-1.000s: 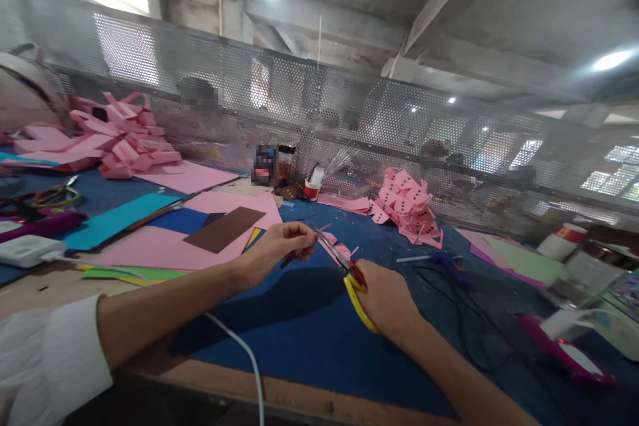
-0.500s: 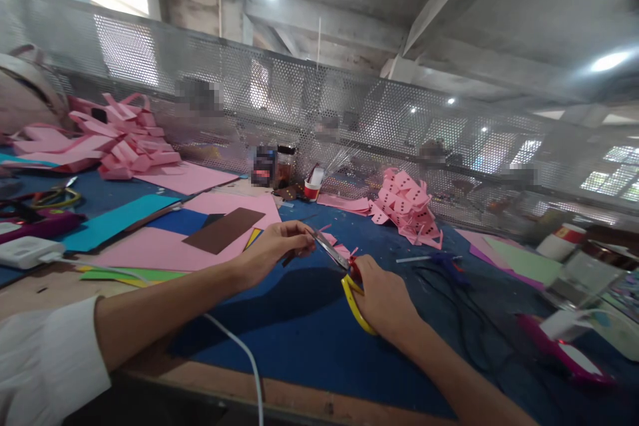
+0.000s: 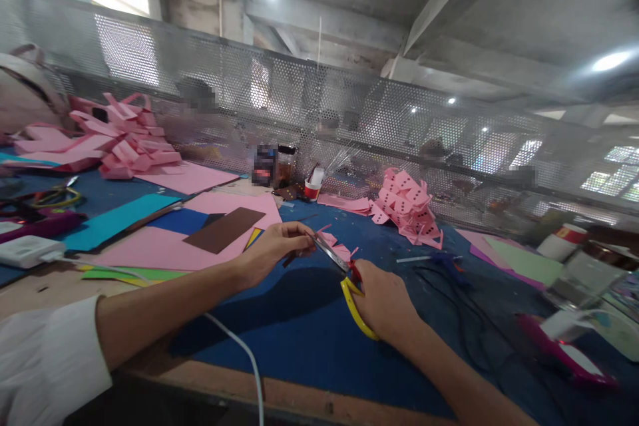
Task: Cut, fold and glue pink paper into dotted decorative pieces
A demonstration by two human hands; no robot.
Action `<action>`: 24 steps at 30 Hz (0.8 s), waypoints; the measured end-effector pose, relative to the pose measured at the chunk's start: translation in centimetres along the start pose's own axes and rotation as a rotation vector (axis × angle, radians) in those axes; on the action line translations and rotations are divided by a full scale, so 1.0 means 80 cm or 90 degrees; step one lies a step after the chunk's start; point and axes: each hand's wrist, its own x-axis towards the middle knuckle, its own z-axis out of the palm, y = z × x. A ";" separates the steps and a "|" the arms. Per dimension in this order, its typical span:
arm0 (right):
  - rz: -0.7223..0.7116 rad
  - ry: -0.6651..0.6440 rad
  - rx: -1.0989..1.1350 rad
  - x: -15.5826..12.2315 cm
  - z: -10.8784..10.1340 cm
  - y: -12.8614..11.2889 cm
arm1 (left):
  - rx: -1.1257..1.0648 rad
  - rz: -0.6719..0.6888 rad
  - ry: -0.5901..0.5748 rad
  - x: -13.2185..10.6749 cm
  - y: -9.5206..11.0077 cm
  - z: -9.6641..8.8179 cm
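My right hand (image 3: 387,299) is closed around the yellow-and-red handles of a pair of scissors (image 3: 352,309). The silver blades point up and left, and their tips meet the fingertips of my left hand (image 3: 282,246). Those fingers are pinched on a thin dark brown paper strip (image 3: 292,256), mostly hidden by the fingers. Just behind the blades, small pink paper pieces (image 3: 335,244) lie on the blue table mat (image 3: 309,346). A brown paper sheet (image 3: 224,229) rests on pink sheets to the left of my left hand.
Pink paper loops (image 3: 132,140) are heaped at the back left, and dotted pink pieces (image 3: 405,203) at the back right. A blue glue gun (image 3: 449,266) with its cord lies to the right. A white cable (image 3: 244,346) hangs over the front edge. Perforated metal screen (image 3: 294,93) stands behind.
My hands keep nearly the same place. The right hand and the scissors' handles have shifted very slightly; the rest looks the same.
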 end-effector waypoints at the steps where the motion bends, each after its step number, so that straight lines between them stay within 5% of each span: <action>1: -0.001 -0.001 -0.003 0.000 0.000 0.000 | 0.001 0.002 -0.001 0.000 0.000 0.000; 24: 0.003 0.004 -0.038 0.001 0.002 0.001 | 0.015 0.008 -0.008 0.003 -0.006 -0.003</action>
